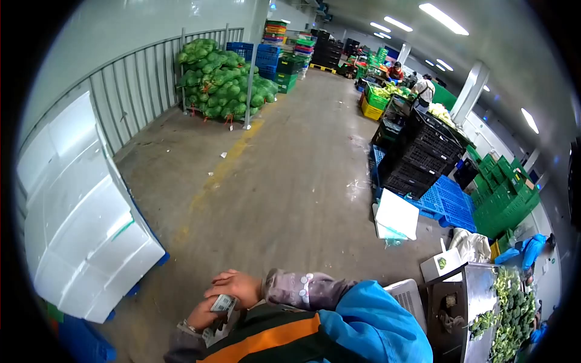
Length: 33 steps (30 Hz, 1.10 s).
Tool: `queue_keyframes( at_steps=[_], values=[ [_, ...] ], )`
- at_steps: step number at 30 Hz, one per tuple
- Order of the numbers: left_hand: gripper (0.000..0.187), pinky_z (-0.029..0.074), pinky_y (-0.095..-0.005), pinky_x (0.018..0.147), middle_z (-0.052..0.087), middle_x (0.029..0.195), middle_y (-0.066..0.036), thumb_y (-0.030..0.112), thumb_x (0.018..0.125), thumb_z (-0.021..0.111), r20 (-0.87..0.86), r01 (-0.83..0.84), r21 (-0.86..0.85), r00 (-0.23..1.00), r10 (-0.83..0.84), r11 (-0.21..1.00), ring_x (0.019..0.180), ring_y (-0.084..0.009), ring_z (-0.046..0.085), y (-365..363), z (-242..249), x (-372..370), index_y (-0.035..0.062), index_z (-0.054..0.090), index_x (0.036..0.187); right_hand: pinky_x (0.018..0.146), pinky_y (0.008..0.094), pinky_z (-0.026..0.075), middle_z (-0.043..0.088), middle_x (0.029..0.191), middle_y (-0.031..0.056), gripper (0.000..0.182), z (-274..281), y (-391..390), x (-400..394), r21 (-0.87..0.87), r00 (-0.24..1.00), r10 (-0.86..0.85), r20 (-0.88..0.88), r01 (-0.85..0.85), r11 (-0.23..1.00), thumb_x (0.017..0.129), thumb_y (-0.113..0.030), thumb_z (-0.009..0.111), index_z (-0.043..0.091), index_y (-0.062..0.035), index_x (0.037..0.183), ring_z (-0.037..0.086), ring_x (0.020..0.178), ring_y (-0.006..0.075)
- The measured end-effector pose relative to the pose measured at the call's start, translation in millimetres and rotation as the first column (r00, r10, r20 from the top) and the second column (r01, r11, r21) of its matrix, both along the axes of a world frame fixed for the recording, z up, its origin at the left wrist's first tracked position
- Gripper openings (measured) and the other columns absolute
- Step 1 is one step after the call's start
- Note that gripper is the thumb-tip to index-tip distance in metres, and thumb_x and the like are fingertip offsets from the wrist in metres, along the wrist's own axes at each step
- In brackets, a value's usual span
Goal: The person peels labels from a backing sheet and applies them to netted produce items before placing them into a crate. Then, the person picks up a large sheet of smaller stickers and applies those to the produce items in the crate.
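The head view shows the right hand (237, 286) and the left hand (203, 314) both closed on a small roll of tape (223, 304), close before the body. It may slip and fall to the concrete floor (284, 181). Its axis I cannot tell.

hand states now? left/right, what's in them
Left hand: closed on a small wad of paper.
Right hand: fingers curled, resting on top of the same wad; grip cannot be told.
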<state>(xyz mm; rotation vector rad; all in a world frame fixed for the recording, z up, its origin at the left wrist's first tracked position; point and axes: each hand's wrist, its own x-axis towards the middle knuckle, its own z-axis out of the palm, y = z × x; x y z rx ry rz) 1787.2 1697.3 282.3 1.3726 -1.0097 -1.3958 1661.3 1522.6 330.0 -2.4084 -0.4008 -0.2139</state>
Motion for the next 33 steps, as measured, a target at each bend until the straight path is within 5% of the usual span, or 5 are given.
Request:
queue_keyframes(
  at_steps=[8,15,25,28,33],
  values=[
    [0.014,0.048,-0.0287,0.051,0.062,0.071,-0.007,0.005,0.081,0.058,0.077,0.258,0.138,0.96,-0.27,0.956,0.06,-0.0155,0.06,-164.3,15.3,141.6,0.0014,0.057,0.095,0.064,0.0403,0.045,0.061,0.08,0.0169,0.02,-25.2,-147.1,131.7,0.26,0.936,0.043,-0.348,0.052,0.964,0.075,-0.022,0.064,0.062,-0.0054,0.087,0.059,0.076,0.0336],
    [0.023,0.052,-0.0296,0.059,0.066,0.079,-0.011,0.017,0.081,0.061,0.252,0.069,0.168,0.961,-0.111,0.983,0.063,-0.0184,0.064,-235.1,37.0,301.9,0.0,0.06,0.097,0.061,0.0428,0.044,0.059,0.075,0.016,0.016,20.1,-292.3,313.5,-0.145,0.867,0.137,-0.479,-0.233,0.962,0.079,-0.025,0.061,0.062,-0.0101,0.084,0.058,0.072,0.0346],
    [0.036,0.049,-0.0306,0.076,0.065,0.096,-0.011,0.027,0.082,0.065,0.186,-0.565,0.131,0.821,0.54,0.814,0.086,-0.017,0.062,-198.9,-15.0,490.4,0.0048,0.057,0.109,0.062,0.0437,0.046,0.062,0.074,0.0117,0.017,159.9,-429.4,719.8,-0.51,0.944,0.266,-0.196,-0.329,0.794,0.079,-0.031,0.062,0.065,-0.0173,0.089,0.059,0.072,0.0339],
    [0.04,0.045,-0.0327,0.086,0.062,0.102,-0.013,0.037,0.084,0.06,0.068,-0.7,0.15,0.712,0.699,0.698,0.097,-0.0212,0.058,-187.3,-139.7,499.1,0.0045,0.057,0.108,0.063,0.0434,0.047,0.062,0.075,0.0117,0.017,219.8,-427.4,842.6,-0.726,0.966,0.257,-0.005,-0.18,0.664,0.079,-0.031,0.061,0.067,-0.0194,0.09,0.06,0.071,0.033],
    [0.04,0.045,-0.0336,0.086,0.062,0.103,-0.013,0.037,0.084,0.059,0.208,-0.767,0.412,0.606,0.768,0.493,0.098,-0.022,0.058,-163.6,-133.2,570.3,0.0056,0.058,0.108,0.07,0.0384,0.045,0.058,0.063,0.0127,0.004,367.1,-360.8,1047.2,-0.768,0.687,0.429,0.586,0.304,0.564,0.072,-0.014,0.062,0.062,-0.0108,0.071,0.055,0.061,0.0304]
  ],
)
